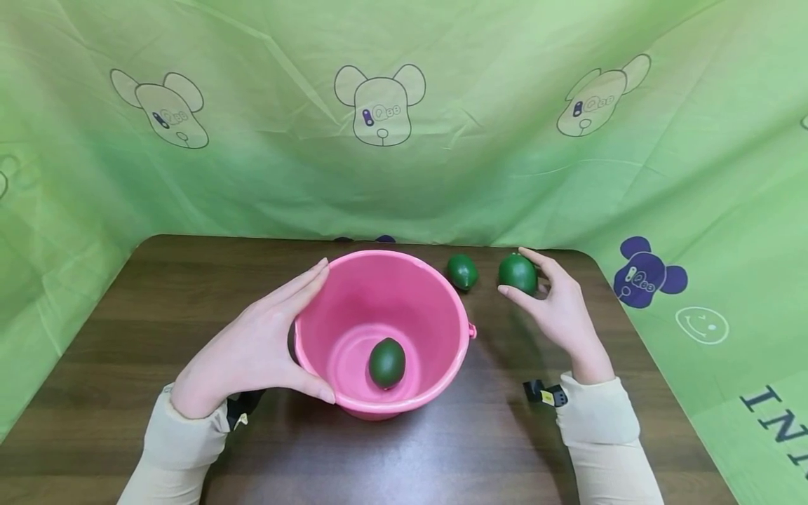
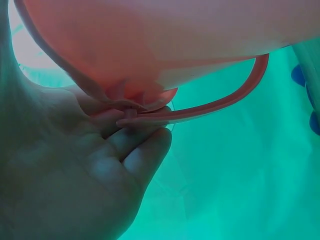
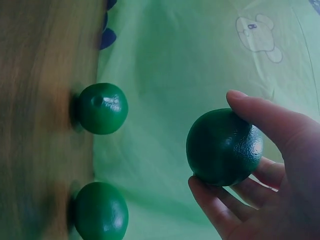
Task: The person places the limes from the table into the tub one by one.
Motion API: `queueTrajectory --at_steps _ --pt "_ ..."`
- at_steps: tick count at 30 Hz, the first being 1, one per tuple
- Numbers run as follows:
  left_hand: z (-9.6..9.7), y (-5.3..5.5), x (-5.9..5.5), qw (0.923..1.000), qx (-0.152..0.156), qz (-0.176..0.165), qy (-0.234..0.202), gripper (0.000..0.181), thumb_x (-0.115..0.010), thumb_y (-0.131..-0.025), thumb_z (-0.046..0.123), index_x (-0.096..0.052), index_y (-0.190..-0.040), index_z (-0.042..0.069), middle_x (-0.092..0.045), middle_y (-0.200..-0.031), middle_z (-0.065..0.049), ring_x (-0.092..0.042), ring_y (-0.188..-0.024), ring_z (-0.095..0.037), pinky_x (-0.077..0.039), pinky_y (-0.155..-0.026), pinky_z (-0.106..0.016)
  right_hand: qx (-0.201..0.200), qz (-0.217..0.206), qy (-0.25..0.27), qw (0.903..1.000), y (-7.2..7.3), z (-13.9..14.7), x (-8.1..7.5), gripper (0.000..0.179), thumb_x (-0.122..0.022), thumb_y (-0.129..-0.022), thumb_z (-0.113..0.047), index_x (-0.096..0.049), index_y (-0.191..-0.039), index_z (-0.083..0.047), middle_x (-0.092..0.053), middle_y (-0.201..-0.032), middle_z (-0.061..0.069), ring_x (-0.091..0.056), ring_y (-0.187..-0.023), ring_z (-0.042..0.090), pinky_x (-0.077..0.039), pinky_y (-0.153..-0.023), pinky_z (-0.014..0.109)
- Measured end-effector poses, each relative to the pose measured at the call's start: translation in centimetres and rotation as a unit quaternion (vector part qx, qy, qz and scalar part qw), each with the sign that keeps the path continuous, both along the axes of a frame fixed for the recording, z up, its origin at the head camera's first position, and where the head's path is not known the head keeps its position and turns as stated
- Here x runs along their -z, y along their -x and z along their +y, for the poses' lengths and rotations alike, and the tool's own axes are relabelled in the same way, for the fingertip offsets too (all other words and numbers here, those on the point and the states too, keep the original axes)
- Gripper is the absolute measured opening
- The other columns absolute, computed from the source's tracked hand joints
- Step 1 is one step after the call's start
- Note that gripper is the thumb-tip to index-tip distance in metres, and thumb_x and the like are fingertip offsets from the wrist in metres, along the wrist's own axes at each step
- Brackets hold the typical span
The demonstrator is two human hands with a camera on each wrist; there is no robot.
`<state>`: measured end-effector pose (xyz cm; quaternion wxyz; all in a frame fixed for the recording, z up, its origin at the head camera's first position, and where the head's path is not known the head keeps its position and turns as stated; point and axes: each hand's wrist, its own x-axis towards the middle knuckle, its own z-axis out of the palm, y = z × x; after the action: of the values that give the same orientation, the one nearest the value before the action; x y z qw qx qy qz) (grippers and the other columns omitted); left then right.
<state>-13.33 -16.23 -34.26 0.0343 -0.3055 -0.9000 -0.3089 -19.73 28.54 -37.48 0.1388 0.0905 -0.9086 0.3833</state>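
A pink bucket [image 1: 448, 382] stands on the table with a green lime [image 1: 387, 363] lying on its bottom. My left hand [image 1: 261, 337] holds the bucket's left side, thumb on the near rim and fingers along the far rim. In the left wrist view, the fingers lie beside the lug where the pink handle [image 2: 220, 107] joins. My right hand [image 1: 558, 305] grips another lime [image 3: 224, 147] between thumb and fingers, raised off the table. Right of the bucket sits a lime [image 1: 463, 272]. Two limes, an upper one [image 3: 103, 108] and a lower one [image 3: 101, 212], rest on the table in the right wrist view.
The dark wooden table [image 1: 95, 365] ends at the back against a green printed cloth [image 1: 473, 175], which also hangs along the sides. A pink lug [image 1: 472, 330] sticks out from the bucket's right rim. Black straps [image 1: 546, 394] are around the wrists.
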Motion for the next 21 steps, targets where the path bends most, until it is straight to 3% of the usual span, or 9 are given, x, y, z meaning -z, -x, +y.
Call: queueTrajectory --at_steps 21 --pt "0.0 0.1 0.0 0.9999 0.001 -0.007 -0.013 0.143 -0.082 -0.052 0.082 -0.021 -0.164 0.019 -0.011 -0.168 0.015 -0.022 -0.15 -0.013 -0.038 -0.111 -0.045 -0.012 0.032 0.008 0.9994 -0.7 -1.7 -1.2 0.07 -0.085 -0.087 -0.022 -0.053 -0.15 -0.019 -0.059 -0.135 0.009 -0.059 -0.115 0.025 -0.044 -0.088 0.011"
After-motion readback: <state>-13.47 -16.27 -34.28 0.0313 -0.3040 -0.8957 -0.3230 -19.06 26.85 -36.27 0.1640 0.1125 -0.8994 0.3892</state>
